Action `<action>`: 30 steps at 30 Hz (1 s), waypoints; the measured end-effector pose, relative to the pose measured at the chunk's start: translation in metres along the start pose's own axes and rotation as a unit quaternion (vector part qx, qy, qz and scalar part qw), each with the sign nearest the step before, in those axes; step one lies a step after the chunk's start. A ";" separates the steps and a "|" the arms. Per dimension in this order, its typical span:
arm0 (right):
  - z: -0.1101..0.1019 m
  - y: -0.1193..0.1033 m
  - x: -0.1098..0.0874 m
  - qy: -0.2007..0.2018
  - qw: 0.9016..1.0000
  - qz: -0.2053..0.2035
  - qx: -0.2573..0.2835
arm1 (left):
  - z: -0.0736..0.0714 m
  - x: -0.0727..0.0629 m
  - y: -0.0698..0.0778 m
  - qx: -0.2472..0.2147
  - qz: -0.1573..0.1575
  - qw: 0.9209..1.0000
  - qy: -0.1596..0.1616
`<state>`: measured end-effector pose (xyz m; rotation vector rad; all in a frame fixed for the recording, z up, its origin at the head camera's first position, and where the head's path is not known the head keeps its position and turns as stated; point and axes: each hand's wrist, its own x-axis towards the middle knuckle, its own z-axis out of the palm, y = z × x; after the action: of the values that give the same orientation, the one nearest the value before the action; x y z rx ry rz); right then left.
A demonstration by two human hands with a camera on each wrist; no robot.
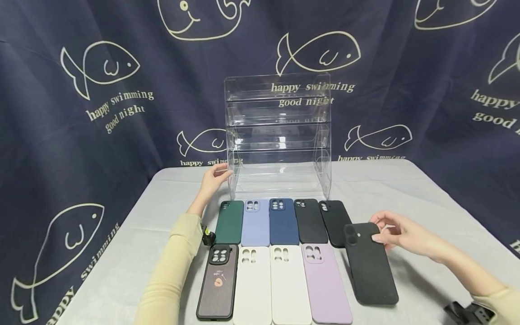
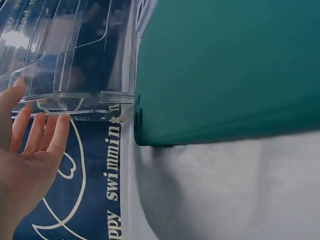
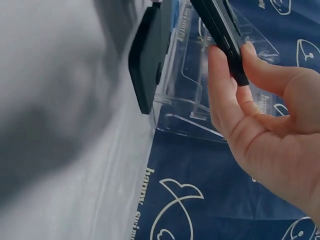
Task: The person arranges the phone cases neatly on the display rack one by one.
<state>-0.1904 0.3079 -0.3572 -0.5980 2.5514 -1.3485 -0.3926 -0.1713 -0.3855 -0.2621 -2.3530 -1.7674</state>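
At the right, my right hand (image 1: 400,234) pinches a black phone case (image 1: 371,266) by its upper edge, thumb on one face and fingers on the other. The right wrist view shows this black case (image 3: 225,40) edge-on in the fingers. My left hand (image 1: 213,180) is at the lower left side of a clear tiered display rack (image 1: 280,158). In the left wrist view its fingers (image 2: 57,135) are loosely extended at the rack's edge; whether they press on it I cannot tell. Nearest to that hand lies a green phone case (image 1: 230,223).
Right of the green case lie light blue (image 1: 257,225), dark blue (image 1: 283,225) and two black cases. The front row has a patterned black-framed case (image 1: 218,289), two white cases (image 1: 253,289) and a purple case (image 1: 328,286). A dark fish-print curtain hangs behind the white-covered table (image 1: 134,271).
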 end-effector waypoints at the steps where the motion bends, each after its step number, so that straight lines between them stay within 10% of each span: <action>1: -0.002 0.000 0.001 0.010 1.000 -0.009 -0.002 | 0.000 0.001 0.001 0.000 0.005 1.000 0.006; 30: -0.060 -0.050 0.067 0.220 0.973 -0.062 0.015 | 0.001 0.009 0.010 0.005 0.012 1.000 -0.010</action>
<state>-0.2582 0.2982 -0.2807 -0.5064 2.8641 -1.7262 -0.3993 -0.1676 -0.3739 -0.3059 -2.3603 -1.7505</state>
